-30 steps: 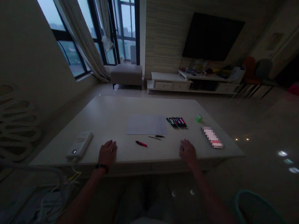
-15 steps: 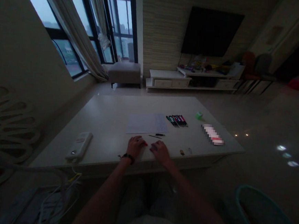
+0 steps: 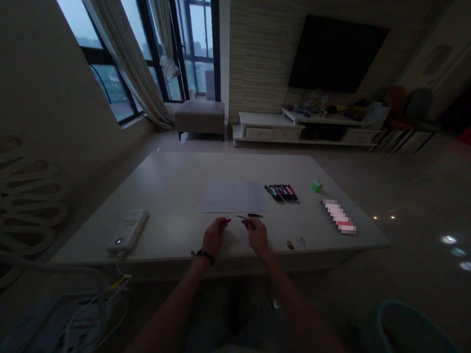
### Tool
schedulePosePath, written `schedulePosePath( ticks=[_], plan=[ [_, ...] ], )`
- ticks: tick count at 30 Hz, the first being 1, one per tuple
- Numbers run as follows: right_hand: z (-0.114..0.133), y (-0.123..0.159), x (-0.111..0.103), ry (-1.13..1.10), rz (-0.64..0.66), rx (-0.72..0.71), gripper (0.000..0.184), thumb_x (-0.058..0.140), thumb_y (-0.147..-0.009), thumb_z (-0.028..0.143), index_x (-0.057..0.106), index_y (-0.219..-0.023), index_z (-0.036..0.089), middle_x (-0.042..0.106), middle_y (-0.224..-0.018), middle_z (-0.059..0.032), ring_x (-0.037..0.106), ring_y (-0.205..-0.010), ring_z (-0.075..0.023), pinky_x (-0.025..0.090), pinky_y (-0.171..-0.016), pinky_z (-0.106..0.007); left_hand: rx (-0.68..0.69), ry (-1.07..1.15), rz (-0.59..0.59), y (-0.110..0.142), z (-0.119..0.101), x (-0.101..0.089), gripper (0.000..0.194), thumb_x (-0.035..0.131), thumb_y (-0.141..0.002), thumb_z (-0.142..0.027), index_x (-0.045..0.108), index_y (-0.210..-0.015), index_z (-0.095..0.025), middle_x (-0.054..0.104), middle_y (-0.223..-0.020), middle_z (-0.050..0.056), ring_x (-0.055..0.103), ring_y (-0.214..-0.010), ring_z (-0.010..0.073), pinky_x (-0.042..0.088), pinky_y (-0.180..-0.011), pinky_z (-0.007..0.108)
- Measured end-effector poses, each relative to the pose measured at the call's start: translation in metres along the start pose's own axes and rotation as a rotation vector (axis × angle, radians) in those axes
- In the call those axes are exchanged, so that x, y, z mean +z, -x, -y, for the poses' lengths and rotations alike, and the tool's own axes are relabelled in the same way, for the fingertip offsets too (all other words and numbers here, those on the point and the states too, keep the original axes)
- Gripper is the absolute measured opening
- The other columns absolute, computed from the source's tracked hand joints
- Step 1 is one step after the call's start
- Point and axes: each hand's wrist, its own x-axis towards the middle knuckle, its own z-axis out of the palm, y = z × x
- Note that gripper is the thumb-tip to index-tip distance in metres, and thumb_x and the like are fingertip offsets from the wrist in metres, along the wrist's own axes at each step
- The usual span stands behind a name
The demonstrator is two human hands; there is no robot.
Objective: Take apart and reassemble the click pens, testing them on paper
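My left hand point(image 3: 215, 236), with a black band on its wrist, is closed around a red-tipped pen point(image 3: 228, 220) whose tip shows past the fingers. The rest of that pen is hidden by the hand. My right hand point(image 3: 256, 236) rests just to the right with its fingertips at a thin black pen or rod point(image 3: 243, 218). Whether those fingers grip it is too dim to tell. A short black pen piece point(image 3: 254, 215) lies just above them. A sheet of white paper point(image 3: 234, 196) lies beyond both hands on the cream table point(image 3: 164, 192).
A row of several dark pens point(image 3: 282, 193) and a small green object point(image 3: 317, 186) lie farther right, beside a pixelated item point(image 3: 338, 216). Two small items point(image 3: 295, 244) sit near the front edge. A white device point(image 3: 127, 231) trails cables over the left side.
Both hands have moved inward to the table's middle. The red pen no longer lies free and shows only at my left hand. My right hand has left the small items uncovered.
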Motion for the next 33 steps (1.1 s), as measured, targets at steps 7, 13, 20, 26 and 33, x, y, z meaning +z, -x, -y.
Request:
schedulePosePath(
  ticks=[7, 13, 20, 26, 33],
  plan=[
    [0.017, -0.011, 0.011, -0.24, 0.004, 0.135, 0.023, 0.065, -0.065, 0.038, 0.065, -0.068, 0.015, 0.065, -0.064, -0.0031, 0.059, -0.06, -0.0149, 0.045, -0.056, -0.025, 0.033, 0.076, -0.081, 0.004, -0.003, 0.012, 0.02, 0.041, -0.087, -0.033, 0.054, -0.096, -0.021, 0.065, -0.089, 0.003, 0.06, -0.079, 0.0144, 0.045, -0.071, 0.027],
    [0.02, -0.009, 0.019, -0.198, 0.044, 0.102, 0.021, 0.067, -0.065, 0.037, 0.067, -0.07, 0.017, 0.068, -0.069, -0.0042, 0.061, -0.065, -0.0167, 0.047, -0.06, -0.027, 0.055, 0.058, -0.069, 0.007, -0.001, 0.011, 0.018, 0.042, -0.087, -0.029, 0.055, -0.095, -0.02, 0.065, -0.088, 0.003, 0.06, -0.08, 0.0145, 0.046, -0.072, 0.027],
    [0.021, -0.008, 0.016, -0.118, 0.049, 0.04, 0.018, 0.065, -0.068, 0.035, 0.067, -0.074, 0.018, 0.068, -0.072, -0.0034, 0.062, -0.067, -0.0165, 0.048, -0.062, -0.027, 0.079, 0.045, -0.053, 0.009, 0.002, 0.014, 0.018, 0.041, -0.087, -0.028, 0.054, -0.097, -0.019, 0.063, -0.089, 0.003, 0.059, -0.082, 0.0141, 0.046, -0.073, 0.028],
    [0.021, -0.011, 0.013, -0.085, 0.138, 0.016, 0.018, 0.065, -0.068, 0.035, 0.068, -0.073, 0.018, 0.068, -0.073, -0.0036, 0.062, -0.068, -0.0164, 0.048, -0.062, -0.027, 0.108, 0.04, -0.047, 0.009, 0.005, 0.015, 0.017, 0.041, -0.087, -0.027, 0.054, -0.096, -0.02, 0.063, -0.092, 0.003, 0.059, -0.085, 0.0146, 0.046, -0.076, 0.029],
    [0.011, -0.018, -0.006, 0.014, 0.197, -0.034, 0.02, 0.064, -0.068, 0.027, 0.067, -0.085, 0.018, 0.067, -0.076, -0.003, 0.06, -0.067, -0.0146, 0.046, -0.063, -0.026, 0.104, 0.043, -0.06, 0.009, 0.006, 0.016, 0.018, 0.04, -0.088, -0.029, 0.054, -0.098, -0.021, 0.064, -0.091, 0.003, 0.06, -0.084, 0.0146, 0.047, -0.075, 0.029]
  ],
)
